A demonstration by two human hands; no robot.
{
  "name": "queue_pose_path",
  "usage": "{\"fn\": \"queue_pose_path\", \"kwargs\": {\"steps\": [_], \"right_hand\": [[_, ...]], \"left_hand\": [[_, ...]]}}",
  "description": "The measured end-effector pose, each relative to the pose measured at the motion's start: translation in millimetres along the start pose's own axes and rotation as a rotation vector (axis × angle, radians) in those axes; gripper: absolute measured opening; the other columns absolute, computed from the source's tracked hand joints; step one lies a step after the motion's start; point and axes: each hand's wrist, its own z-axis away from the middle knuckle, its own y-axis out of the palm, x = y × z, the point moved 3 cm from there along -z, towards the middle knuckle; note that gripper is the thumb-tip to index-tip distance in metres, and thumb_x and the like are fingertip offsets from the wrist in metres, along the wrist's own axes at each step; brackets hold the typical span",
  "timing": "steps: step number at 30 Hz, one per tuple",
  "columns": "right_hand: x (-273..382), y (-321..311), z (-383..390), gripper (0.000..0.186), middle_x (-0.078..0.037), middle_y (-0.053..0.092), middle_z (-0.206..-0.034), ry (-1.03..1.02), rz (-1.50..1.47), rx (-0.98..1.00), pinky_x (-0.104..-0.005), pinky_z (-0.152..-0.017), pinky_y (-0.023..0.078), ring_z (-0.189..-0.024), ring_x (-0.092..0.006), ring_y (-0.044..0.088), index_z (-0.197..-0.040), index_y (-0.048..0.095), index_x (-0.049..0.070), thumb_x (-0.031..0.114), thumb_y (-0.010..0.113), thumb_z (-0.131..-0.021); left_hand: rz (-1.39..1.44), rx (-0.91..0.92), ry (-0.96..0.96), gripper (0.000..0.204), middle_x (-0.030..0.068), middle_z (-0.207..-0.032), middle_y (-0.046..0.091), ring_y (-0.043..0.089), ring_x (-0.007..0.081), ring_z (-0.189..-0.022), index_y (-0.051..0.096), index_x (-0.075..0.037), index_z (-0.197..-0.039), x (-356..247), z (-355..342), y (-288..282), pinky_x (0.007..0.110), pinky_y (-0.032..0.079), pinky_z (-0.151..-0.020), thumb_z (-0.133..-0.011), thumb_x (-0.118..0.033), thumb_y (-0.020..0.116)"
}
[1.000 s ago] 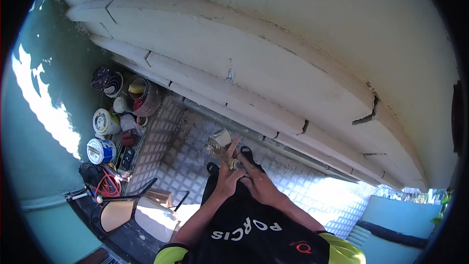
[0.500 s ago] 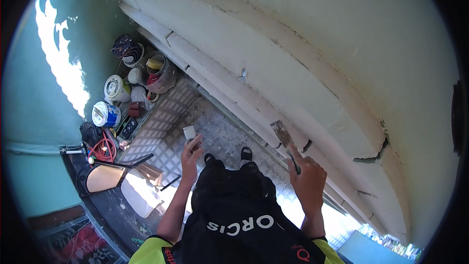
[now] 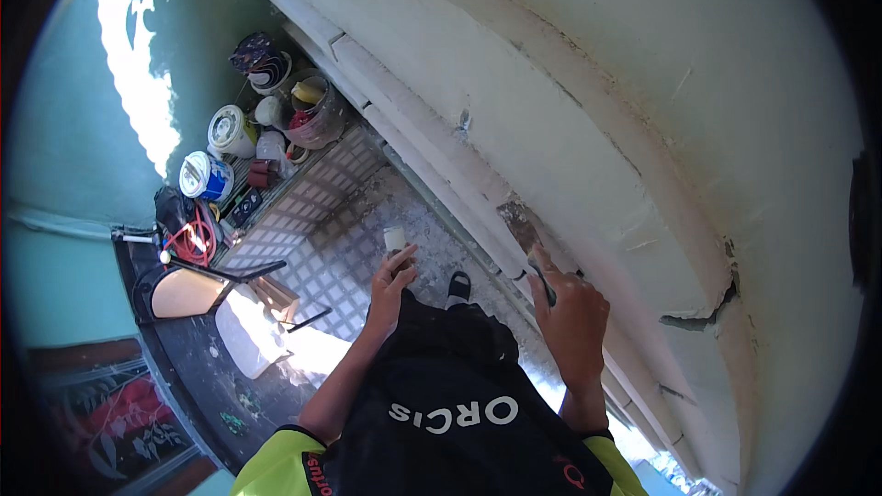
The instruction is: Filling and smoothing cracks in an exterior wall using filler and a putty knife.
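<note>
My right hand [image 3: 568, 317] grips a putty knife by its dark handle; its stained metal blade [image 3: 516, 220] lies against or just over the white stepped ledge [image 3: 588, 165]. A wide crack [image 3: 700, 318] cuts through that ledge to the right of the hand. My left hand [image 3: 390, 290] is closed around a small pale object [image 3: 394, 239] with a flat face, held lower left of the blade; I cannot tell exactly what it is. A few smaller cracks and chips run along the ledge's edges.
At left, paint buckets [image 3: 230, 133], tubs and a red hose [image 3: 191, 241] sit on a slatted shelf by a teal wall [image 3: 64, 110]. A chair [image 3: 188, 294] stands on a dark surface at lower left. My sandalled foot [image 3: 457, 287] rests on the dusty floor [image 3: 395, 202].
My hands, together a second ago, have separated. The putty knife moved right to the ledge, then slightly up and left. My left hand lately moved rightward, and the view has turned.
</note>
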Motion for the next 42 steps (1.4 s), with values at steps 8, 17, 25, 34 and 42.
{"fn": "queue_pose_path", "kwargs": {"steps": [8, 17, 25, 34, 42], "right_hand": [[20.8, 6.4, -30.6, 0.044, -0.017, 0.069, -0.083, 0.034, -0.040, 0.016, -0.0454, -0.069, 0.053, -0.076, -0.0356, 0.069, -0.136, 0.062, 0.022, 0.027, 0.067, -0.092], [21.4, 14.7, -51.8, 0.043, -0.013, 0.068, -0.078, -0.073, -0.008, -0.016, -0.0431, -0.063, 0.055, -0.074, -0.0314, 0.071, -0.137, 0.061, 0.027, 0.033, 0.063, -0.095], [36.0, 35.5, -81.8, 0.044, -0.012, 0.069, -0.078, -0.128, 0.002, -0.065, -0.0448, -0.063, 0.056, -0.073, -0.0312, 0.071, -0.138, 0.059, 0.029, 0.037, 0.061, -0.095], [60.9, 25.9, -80.0, 0.045, -0.011, 0.070, -0.080, -0.024, 0.131, 0.008, -0.0419, -0.066, 0.057, -0.078, -0.0295, 0.073, -0.140, 0.056, 0.028, 0.036, 0.061, -0.096], [63.7, 38.0, -109.4, 0.045, -0.013, 0.071, -0.082, -0.098, 0.110, 0.057, -0.0443, -0.067, 0.057, -0.079, -0.0310, 0.072, -0.140, 0.057, 0.028, 0.035, 0.061, -0.096]], "left_hand": [[-0.072, -0.002, 0.058, 0.040, 0.0030, -0.113, 0.052, 0.051, 0.0121, -0.100, 0.063, -0.001, -0.132, 12.4, 11.6, 0.6, 0.025, 0.044, -0.090, -0.092, -0.007, 0.061], [-0.085, -0.056, 0.072, 0.040, 0.0045, -0.119, 0.054, 0.053, 0.0127, -0.104, 0.063, 0.000, -0.132, 16.1, 18.2, -2.2, 0.025, 0.044, -0.091, -0.092, -0.005, 0.060], [-0.002, -0.097, 0.017, 0.038, 0.0054, -0.120, 0.054, 0.055, 0.0140, -0.105, 0.063, 0.001, -0.131, 19.5, 17.0, -0.5, 0.024, 0.043, -0.095, -0.093, -0.004, 0.060], [-0.013, -0.118, 0.093, 0.038, 0.0051, -0.118, 0.054, 0.055, 0.0144, -0.109, 0.063, -0.001, -0.131, 7.1, 13.0, 12.8, 0.027, 0.044, -0.096, -0.093, -0.004, 0.060], [-0.083, -0.131, 0.133, 0.039, 0.0044, -0.119, 0.055, 0.055, 0.0129, -0.106, 0.062, -0.003, -0.133, 7.4, 12.8, 9.8, 0.028, 0.046, -0.093, -0.095, -0.006, 0.057]]}}
